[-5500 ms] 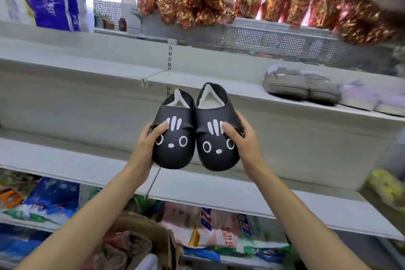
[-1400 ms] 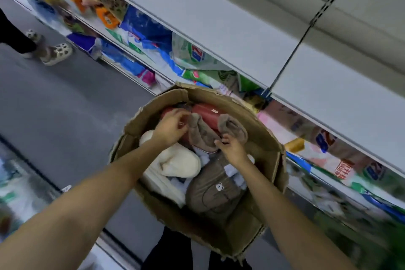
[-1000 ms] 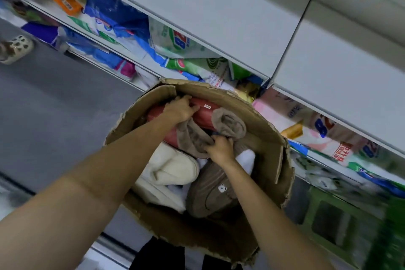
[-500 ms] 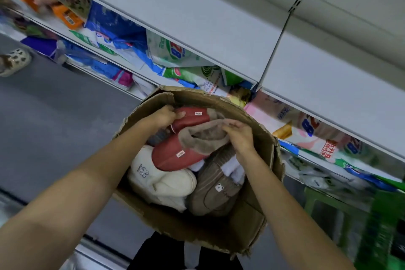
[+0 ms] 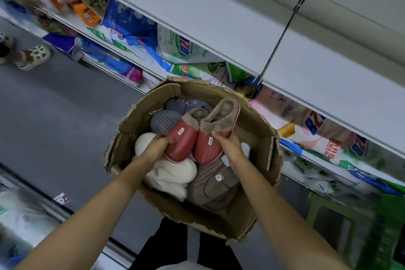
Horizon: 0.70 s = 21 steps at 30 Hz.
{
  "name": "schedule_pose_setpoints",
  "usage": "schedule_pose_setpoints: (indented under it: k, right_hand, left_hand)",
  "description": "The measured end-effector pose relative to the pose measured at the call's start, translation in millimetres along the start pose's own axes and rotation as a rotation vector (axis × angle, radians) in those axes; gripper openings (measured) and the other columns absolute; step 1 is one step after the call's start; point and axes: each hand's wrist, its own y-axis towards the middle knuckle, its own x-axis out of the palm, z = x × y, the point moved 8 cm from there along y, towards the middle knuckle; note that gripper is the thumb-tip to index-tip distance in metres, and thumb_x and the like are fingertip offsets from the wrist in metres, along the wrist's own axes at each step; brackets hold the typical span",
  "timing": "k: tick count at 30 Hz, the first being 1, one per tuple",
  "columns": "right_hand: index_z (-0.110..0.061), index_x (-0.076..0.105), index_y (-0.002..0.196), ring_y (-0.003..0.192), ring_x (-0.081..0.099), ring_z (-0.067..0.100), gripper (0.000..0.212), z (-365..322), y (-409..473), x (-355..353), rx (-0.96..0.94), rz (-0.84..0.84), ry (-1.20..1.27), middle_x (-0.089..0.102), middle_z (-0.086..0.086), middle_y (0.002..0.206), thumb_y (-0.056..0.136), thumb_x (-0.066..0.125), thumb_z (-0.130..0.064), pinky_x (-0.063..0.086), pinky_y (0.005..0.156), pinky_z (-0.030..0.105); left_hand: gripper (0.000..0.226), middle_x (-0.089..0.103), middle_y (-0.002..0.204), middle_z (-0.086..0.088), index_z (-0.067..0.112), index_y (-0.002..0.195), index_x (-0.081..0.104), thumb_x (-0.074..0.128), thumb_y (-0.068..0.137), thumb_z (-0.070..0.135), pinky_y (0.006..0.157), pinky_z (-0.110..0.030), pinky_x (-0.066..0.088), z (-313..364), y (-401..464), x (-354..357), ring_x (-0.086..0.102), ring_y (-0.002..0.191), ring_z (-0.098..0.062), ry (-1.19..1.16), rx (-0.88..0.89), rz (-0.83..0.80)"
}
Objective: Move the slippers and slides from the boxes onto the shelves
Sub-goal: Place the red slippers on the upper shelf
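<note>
Shop aisle, grey shelf bare at 12 o'clock: lifting red slippers from box, left hand and right hand each pinching one; cream, brown, grey pairs waiting inside.

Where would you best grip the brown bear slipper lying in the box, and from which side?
Grip the brown bear slipper across its rounded toe from above: that top lies exposed in the cardboard box, while its far end is tucked under the red slippers.
</note>
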Motion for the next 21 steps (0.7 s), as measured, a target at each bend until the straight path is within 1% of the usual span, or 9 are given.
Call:
schedule_pose_setpoints:
  k: [2,4,6,8,10,12,15,19,21]
  right_hand:
    - [-0.008,0.054,0.13,0.105,0.068,0.024,0.054,5.5,-1.3,-3.8,-0.022,0.026,0.058,0.067,0.013,0.123,0.082,0.078,-0.008,0.058,0.09,0.04]
    - [-0.009,0.056,0.125,0.097,0.07,0.021,0.046,5.8,-5.9,-6.5,-0.005,-0.011,0.09,0.068,0.013,0.119,0.084,0.074,-0.003,0.06,0.078,0.029]
    - [-0.016,0.059,0.117,0.1,0.07,0.022,0.035,6.9,-12.8,-2.2,0.021,-0.123,0.082,0.07,0.01,0.118,0.086,0.073,-0.008,0.06,0.082,0.031]
    - [-0.022,0.058,0.115,0.106,0.069,0.023,0.032,9.9,-14.2,-2.4,0.028,-0.155,0.068,0.069,0.007,0.12,0.088,0.073,-0.014,0.058,0.091,0.038]
    - [-0.018,0.056,0.125,0.108,0.068,0.022,0.043,11.7,-11.5,-9.2,-0.006,-0.07,0.029,0.066,0.008,0.125,0.087,0.074,-0.019,0.056,0.094,0.04]
    - [-0.014,0.049,0.135,0.107,0.065,0.018,0.054,15.5,-9.9,-15.5,-0.028,0.023,0.038,0.064,0.005,0.126,0.087,0.074,-0.019,0.054,0.095,0.039]
    - [-0.019,0.044,0.131,0.101,0.063,0.007,0.051,19.8,-15.1,-20.5,-0.05,0.087,0.135,0.062,-0.006,0.115,0.088,0.072,-0.011,0.051,0.093,0.031]
    - [-0.023,0.048,0.128,0.103,0.064,0.007,0.052,19.6,-29.9,-26.1,-0.098,0.092,0.211,0.064,-0.01,0.111,0.087,0.074,-0.009,0.052,0.092,0.03]
    - [-0.026,0.049,0.127,0.105,0.065,0.011,0.052,15.0,-38.5,-30.8,-0.12,0.093,0.215,0.064,-0.01,0.111,0.085,0.077,-0.013,0.054,0.094,0.034]
  left_hand:
    - [0.043,0.065,0.116,-0.014,0.004,0.131,0.052,0.059,0.09,0.01,0.067,-0.033,0.05,6.5,3.4,0.0,0.062,0.087,-0.021,-0.001,0.02,0.026]
    - [0.043,0.066,0.12,-0.019,0.002,0.129,0.054,0.059,0.087,0.01,0.072,-0.034,0.051,13.0,5.3,1.4,0.064,0.089,-0.024,-0.048,0.048,0.041]
    - [0.038,0.065,0.116,-0.018,0.006,0.125,0.053,0.055,0.087,0.007,0.077,-0.036,0.052,17.0,3.5,8.4,0.063,0.09,-0.025,-0.125,0.063,0.035]
    - [0.047,0.06,0.111,-0.011,0.017,0.129,0.043,0.052,0.084,0.003,0.078,-0.037,0.051,14.6,0.7,20.9,0.06,0.093,-0.025,-0.198,0.049,-0.014]
    - [0.063,0.062,0.113,-0.01,0.018,0.136,0.044,0.056,0.075,0.008,0.079,-0.037,0.053,11.1,0.1,36.3,0.061,0.097,-0.026,-0.197,0.054,-0.102]
    - [0.061,0.065,0.121,-0.011,0.017,0.138,0.049,0.063,0.079,0.018,0.085,-0.04,0.055,9.1,2.0,45.3,0.065,0.101,-0.026,-0.145,0.083,-0.137]
    - [0.057,0.062,0.129,-0.008,0.017,0.14,0.047,0.071,0.09,0.025,0.097,-0.044,0.053,12.7,0.5,48.1,0.064,0.11,-0.025,-0.094,0.131,-0.086]
    - [0.057,0.06,0.131,-0.008,0.014,0.144,0.046,0.07,0.092,0.016,0.083,-0.032,0.054,14.0,-9.2,47.9,0.064,0.106,-0.021,-0.138,0.188,-0.094]
    - [0.06,0.059,0.135,-0.009,0.016,0.145,0.047,0.071,0.091,0.015,0.08,-0.033,0.055,12.2,-18.0,45.4,0.065,0.108,-0.021,-0.193,0.189,-0.133]
